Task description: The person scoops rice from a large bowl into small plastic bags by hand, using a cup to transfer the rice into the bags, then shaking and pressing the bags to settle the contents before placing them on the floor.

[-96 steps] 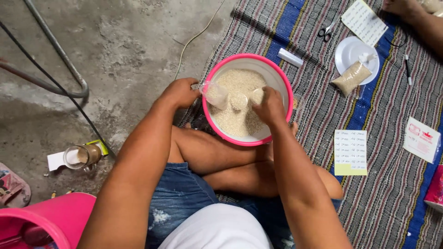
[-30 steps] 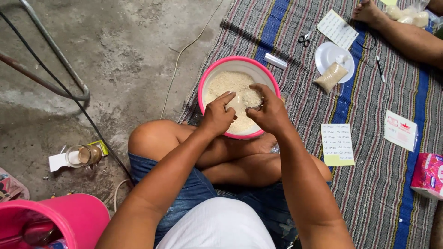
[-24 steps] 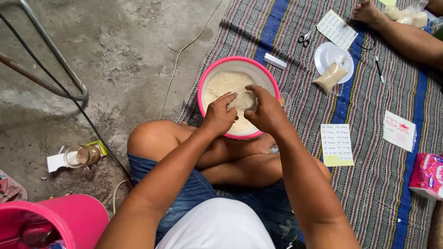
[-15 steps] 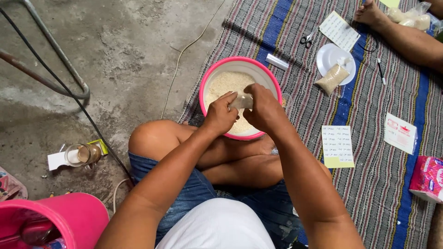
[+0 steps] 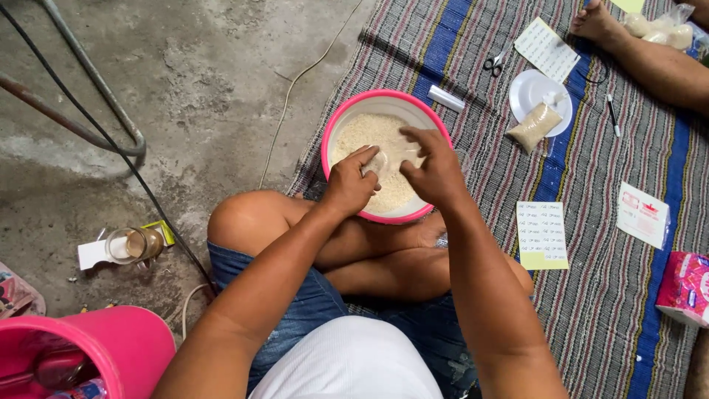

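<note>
A pink-rimmed bowl [image 5: 336, 122] full of pale grain stands on the striped mat in front of my crossed legs. Both hands hover over it. My left hand [image 5: 349, 185] and my right hand [image 5: 436, 168] together pinch a small clear plastic bag [image 5: 386, 157] with grain inside, held just above the grain's surface. The fingers of both hands are closed on the bag's edges.
A white plate [image 5: 533, 87] carries a filled bag of grain [image 5: 533, 127]. Scissors [image 5: 493, 63], a pen [image 5: 612, 111], paper sheets [image 5: 541, 234] and a pink packet [image 5: 684, 287] lie on the mat [image 5: 605, 310]. Another person's arm [image 5: 650, 55] reaches in top right. A pink bucket [image 5: 111, 347] and glass [image 5: 133, 244] sit left.
My left hand has come in from the bowl's left rim to its middle, and both hands now hold the small bag together over the grain. The view has shifted slightly.
</note>
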